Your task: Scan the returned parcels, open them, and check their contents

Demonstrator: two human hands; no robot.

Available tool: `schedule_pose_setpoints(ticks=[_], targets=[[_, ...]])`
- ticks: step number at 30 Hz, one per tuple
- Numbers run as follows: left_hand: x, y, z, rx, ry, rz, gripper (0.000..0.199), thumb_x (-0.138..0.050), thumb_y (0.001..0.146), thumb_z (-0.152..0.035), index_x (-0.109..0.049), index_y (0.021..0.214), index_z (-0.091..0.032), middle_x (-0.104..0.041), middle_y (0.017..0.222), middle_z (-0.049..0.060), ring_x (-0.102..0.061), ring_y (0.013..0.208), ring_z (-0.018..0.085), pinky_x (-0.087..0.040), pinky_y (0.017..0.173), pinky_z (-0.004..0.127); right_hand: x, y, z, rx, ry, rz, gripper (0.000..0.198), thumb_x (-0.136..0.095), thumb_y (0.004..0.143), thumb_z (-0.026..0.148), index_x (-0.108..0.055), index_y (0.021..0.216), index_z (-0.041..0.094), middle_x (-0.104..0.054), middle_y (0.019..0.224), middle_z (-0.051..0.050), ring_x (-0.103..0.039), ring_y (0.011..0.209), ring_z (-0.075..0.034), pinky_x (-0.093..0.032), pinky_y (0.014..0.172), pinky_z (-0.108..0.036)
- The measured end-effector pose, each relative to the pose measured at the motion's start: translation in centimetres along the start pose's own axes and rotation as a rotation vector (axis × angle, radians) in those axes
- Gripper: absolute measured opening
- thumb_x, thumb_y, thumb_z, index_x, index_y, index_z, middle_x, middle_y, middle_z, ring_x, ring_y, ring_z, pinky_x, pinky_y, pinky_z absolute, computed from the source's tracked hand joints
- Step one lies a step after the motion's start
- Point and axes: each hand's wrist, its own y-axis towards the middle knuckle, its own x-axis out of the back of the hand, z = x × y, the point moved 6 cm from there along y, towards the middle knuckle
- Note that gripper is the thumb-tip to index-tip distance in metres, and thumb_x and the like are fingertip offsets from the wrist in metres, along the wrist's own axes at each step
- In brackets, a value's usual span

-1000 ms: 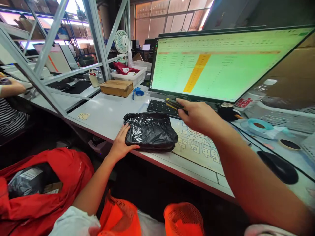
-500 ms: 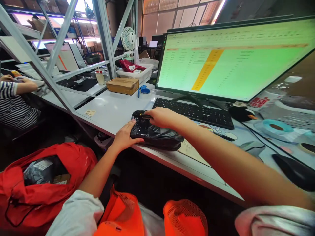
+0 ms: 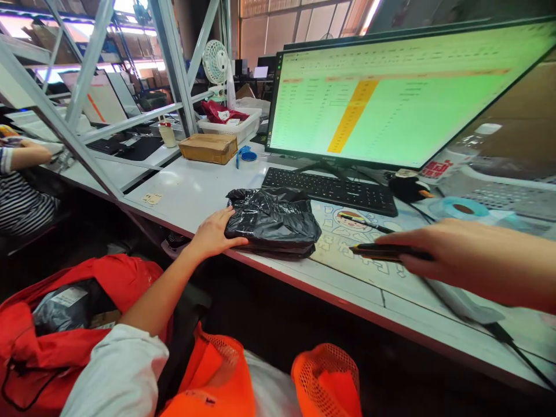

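A parcel wrapped in shiny black plastic (image 3: pixel 278 223) lies at the front edge of the white desk. My left hand (image 3: pixel 216 233) grips its left end, fingers on top and thumb along the front side. Well to the right of the parcel, my right hand (image 3: pixel 452 255) is closed around a slim black utility knife (image 3: pixel 382 251), which points left above the desk mat (image 3: pixel 343 258). Whether its blade is out, I cannot tell. A black pen (image 3: pixel 369 223) lies on the mat just beyond the knife.
Behind the parcel stand a black keyboard (image 3: pixel 330 190) and a large monitor (image 3: pixel 391 98). A cardboard box (image 3: pixel 208 149) and a blue tape roll (image 3: pixel 247 154) sit farther back. An open red bag (image 3: pixel 130 284) holding packages is at lower left. Another person's striped sleeve (image 3: pixel 26 200) shows at far left.
My right hand has moved off the parcel's top and away to the right, carrying the knife. The left hand stays on the parcel's left end. The view has shifted slightly.
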Motion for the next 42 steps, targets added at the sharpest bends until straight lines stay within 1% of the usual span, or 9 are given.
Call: schedule_pose_setpoints(ticks=[4, 8, 11, 19, 22, 26, 31, 36, 42], targets=[[1.5, 3.5, -2.5, -0.192, -0.022, 0.056, 0.052, -0.067, 0.09, -0.057, -0.07, 0.127, -0.02, -0.068, 0.131, 0.011, -0.057, 0.129, 0.031, -0.04, 0.117, 0.048, -2.7, -4.6, -4.3, -0.194, -0.165, -0.081, 0.052, -0.047, 0.092, 0.061, -0.067, 0.133, 0.037, -0.068, 0.069, -0.009, -0.059, 0.047, -0.028, -0.044, 0.043, -0.042], [-1.2, 6.4, -5.7, -0.423, -0.044, 0.233, 0.034, -0.063, 0.095, -0.04, -0.073, 0.124, -0.025, -0.068, 0.128, 0.009, -0.058, 0.123, 0.027, -0.043, 0.111, 0.042, -9.1, -5.9, -3.0, -0.369, -0.263, -0.115, 0.06, -0.023, 0.102, 0.041, -0.05, 0.154, 0.025, -0.067, 0.121, -0.02, -0.07, 0.082, -0.037, -0.055, 0.061, -0.05], [-3.4, 7.3, -6.1, -0.444, 0.011, 0.318, 0.03, -0.061, 0.096, -0.037, -0.074, 0.121, -0.027, -0.068, 0.125, 0.007, -0.058, 0.118, 0.026, -0.043, 0.108, 0.042, -12.8, -5.4, -1.7, -0.402, -0.29, -0.041, 0.058, -0.028, 0.101, 0.037, -0.053, 0.151, 0.025, -0.063, 0.123, -0.021, -0.066, 0.1, -0.038, -0.057, 0.081, -0.054], [-3.6, 7.4, -7.1, -0.554, 0.039, 0.268, 0.018, -0.05, 0.095, -0.015, -0.068, 0.094, -0.019, -0.067, 0.101, 0.008, -0.057, 0.096, 0.023, -0.045, 0.091, 0.036, -5.4, 4.0, 5.3, -0.016, 0.104, -0.416, 0.047, -0.041, 0.101, 0.041, -0.064, 0.136, 0.02, -0.064, 0.131, -0.014, -0.058, 0.123, -0.029, -0.045, 0.112, -0.046], [-3.1, 7.2, -7.6, -0.556, 0.052, 0.254, 0.015, -0.05, 0.089, -0.013, -0.064, 0.09, -0.019, -0.065, 0.097, 0.008, -0.056, 0.096, 0.024, -0.045, 0.091, 0.036, -5.5, 9.6, 8.8, 0.168, 0.247, -0.362, 0.043, -0.046, 0.097, 0.035, -0.066, 0.133, 0.019, -0.065, 0.13, -0.013, -0.06, 0.122, -0.027, -0.046, 0.11, -0.046], [-2.5, 6.8, -7.3, -0.505, 0.063, 0.219, 0.016, -0.046, 0.088, -0.014, -0.061, 0.09, -0.019, -0.064, 0.09, 0.006, -0.058, 0.092, 0.023, -0.045, 0.093, 0.037, -8.9, 15.1, 11.7, 0.303, 0.31, -0.138, 0.05, -0.051, 0.09, 0.025, -0.063, 0.138, 0.015, -0.059, 0.142, -0.015, -0.055, 0.132, -0.026, -0.041, 0.116, -0.045], [-2.6, 6.9, -6.9, -0.468, 0.103, 0.233, 0.022, -0.044, 0.097, -0.028, -0.063, 0.089, -0.02, -0.063, 0.072, 0.004, -0.061, 0.074, 0.022, -0.044, 0.072, 0.033, -11.4, 18.2, 13.7, 0.283, 0.029, -0.065, 0.068, -0.058, 0.09, 0.034, -0.045, 0.155, 0.02, -0.031, 0.165, -0.016, -0.022, 0.153, -0.04, -0.013, 0.121, -0.067], [-2.8, 6.2, -7.9, -0.516, 0.203, 0.177, 0.039, -0.041, 0.102, -0.038, -0.066, 0.08, -0.019, -0.066, 0.065, 0.004, -0.063, 0.063, 0.02, -0.037, 0.062, 0.031, -12.2, 20.9, 14.6, 0.214, -0.157, 0.034, 0.061, -0.05, 0.097, 0.04, -0.043, 0.155, 0.023, -0.062, 0.136, -0.017, -0.059, 0.122, -0.034, -0.042, 0.102, -0.048], [-1.8, 1.0, -8.7, -0.544, 0.295, -0.059, 0.052, -0.038, 0.106, -0.045, -0.061, 0.069, -0.018, -0.063, 0.058, 0.004, -0.061, 0.056, 0.018, -0.038, 0.059, 0.032, -12.5, 22.8, 13.0, 0.098, -0.228, 0.014, 0.041, -0.046, 0.098, 0.04, -0.064, 0.131, 0.022, -0.072, 0.115, -0.017, -0.067, 0.106, -0.034, -0.045, 0.08, -0.038]])
